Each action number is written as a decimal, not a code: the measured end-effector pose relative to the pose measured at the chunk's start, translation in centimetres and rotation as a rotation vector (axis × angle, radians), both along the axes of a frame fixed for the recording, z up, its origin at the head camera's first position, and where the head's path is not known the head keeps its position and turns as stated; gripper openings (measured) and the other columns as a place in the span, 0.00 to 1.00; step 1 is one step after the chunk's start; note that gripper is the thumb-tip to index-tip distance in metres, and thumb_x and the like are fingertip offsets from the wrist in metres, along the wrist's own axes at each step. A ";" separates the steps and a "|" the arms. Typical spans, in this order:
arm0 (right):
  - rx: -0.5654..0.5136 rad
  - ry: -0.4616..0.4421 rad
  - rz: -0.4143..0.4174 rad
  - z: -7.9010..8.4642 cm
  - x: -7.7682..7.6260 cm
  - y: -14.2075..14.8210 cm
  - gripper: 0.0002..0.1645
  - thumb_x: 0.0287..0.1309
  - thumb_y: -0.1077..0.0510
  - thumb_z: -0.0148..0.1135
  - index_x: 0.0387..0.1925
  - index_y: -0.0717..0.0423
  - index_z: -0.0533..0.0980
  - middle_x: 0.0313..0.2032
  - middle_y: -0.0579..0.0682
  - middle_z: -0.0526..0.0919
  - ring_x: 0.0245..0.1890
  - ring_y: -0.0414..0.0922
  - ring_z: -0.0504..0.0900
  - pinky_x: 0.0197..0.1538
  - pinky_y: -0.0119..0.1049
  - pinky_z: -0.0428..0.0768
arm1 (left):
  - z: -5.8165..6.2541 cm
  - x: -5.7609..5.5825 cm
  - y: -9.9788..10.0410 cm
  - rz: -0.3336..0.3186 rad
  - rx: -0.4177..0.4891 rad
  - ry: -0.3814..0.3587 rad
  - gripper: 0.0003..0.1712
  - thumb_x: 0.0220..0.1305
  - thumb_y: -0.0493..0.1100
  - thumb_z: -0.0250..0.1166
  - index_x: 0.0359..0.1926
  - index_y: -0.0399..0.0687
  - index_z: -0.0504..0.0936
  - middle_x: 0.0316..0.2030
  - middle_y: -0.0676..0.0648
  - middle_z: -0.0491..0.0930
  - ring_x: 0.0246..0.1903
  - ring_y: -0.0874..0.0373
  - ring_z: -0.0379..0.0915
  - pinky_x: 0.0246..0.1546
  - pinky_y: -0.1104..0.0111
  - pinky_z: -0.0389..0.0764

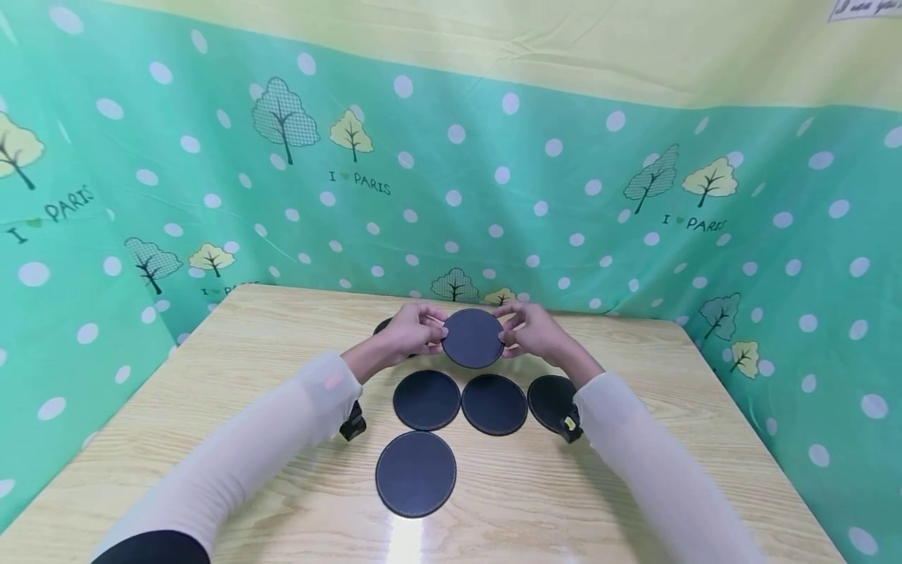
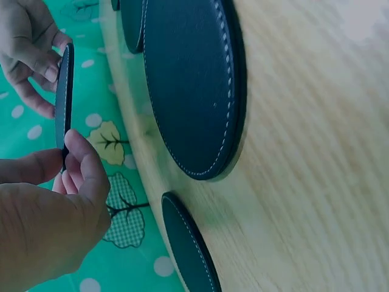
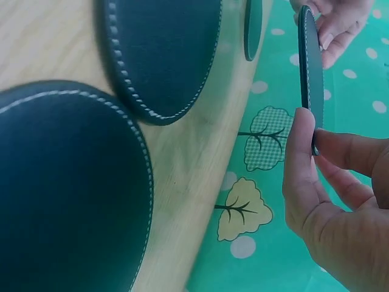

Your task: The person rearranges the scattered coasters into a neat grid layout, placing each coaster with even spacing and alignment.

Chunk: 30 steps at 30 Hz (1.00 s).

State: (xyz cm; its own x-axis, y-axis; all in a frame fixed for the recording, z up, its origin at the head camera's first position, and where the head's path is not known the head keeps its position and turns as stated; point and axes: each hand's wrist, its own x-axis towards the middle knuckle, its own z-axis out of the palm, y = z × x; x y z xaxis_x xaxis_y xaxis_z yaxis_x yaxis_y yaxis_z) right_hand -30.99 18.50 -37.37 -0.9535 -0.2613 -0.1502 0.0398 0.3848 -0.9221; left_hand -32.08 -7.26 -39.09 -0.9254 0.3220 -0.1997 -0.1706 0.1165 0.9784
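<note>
Between both hands, a round dark leather coaster (image 1: pixel 473 338) with pale edge stitching is held up above the far part of the table. My left hand (image 1: pixel 417 329) pinches its left edge between thumb and fingers. On the opposite edge, my right hand (image 1: pixel 530 335) pinches it the same way. Both wrist views show the held coaster (image 2: pixel 64 97) nearly edge-on, off the wood. Closer to me, three similar coasters lie in a row: a left one (image 1: pixel 426 399), a middle one (image 1: pixel 495 404) and a right one (image 1: pixel 553 401), partly covered by the right wrist.
Another coaster (image 1: pixel 416 474) lies in front of the row's left one. A further dark coaster (image 1: pixel 383 325) shows partly behind the left hand. The pale wooden table (image 1: pixel 282 329) ends at a green dotted curtain (image 1: pixel 451 180), which also hangs along both sides.
</note>
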 end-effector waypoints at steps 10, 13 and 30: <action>0.025 0.031 0.040 -0.2 1.9 0.5 0.30 0.66 0.76 0.56 0.67 0.60 0.71 0.44 0.63 0.74 0.36 0.53 0.85 0.47 0.55 0.89 | 0.0 2.1 0.1 -0.017 -0.005 -0.009 0.17 0.69 0.27 0.62 0.57 0.36 0.74 0.44 0.40 0.75 0.35 0.54 0.79 0.41 0.63 0.90; 0.036 0.049 0.057 -0.3 2.5 0.7 0.30 0.65 0.77 0.57 0.67 0.61 0.71 0.43 0.63 0.74 0.35 0.51 0.84 0.44 0.54 0.89 | 0.0 2.8 0.3 -0.028 -0.004 -0.014 0.18 0.69 0.26 0.62 0.57 0.36 0.74 0.42 0.40 0.74 0.34 0.54 0.79 0.39 0.64 0.90; 0.049 0.008 0.134 -1.5 6.0 1.9 0.27 0.68 0.75 0.56 0.66 0.62 0.71 0.43 0.62 0.75 0.34 0.52 0.84 0.41 0.50 0.90 | -1.5 6.2 0.7 -0.071 0.005 -0.064 0.16 0.66 0.23 0.60 0.53 0.33 0.72 0.38 0.39 0.76 0.29 0.52 0.78 0.35 0.62 0.90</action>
State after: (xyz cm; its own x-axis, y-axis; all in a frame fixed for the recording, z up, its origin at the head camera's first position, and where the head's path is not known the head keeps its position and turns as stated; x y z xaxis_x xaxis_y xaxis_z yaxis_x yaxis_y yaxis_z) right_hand -25.02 20.40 -38.88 -0.9119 -0.3788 -0.1580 -0.0226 0.4306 -0.9023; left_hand -25.90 -6.57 -40.55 -0.8855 0.3876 -0.2562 -0.2244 0.1260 0.9663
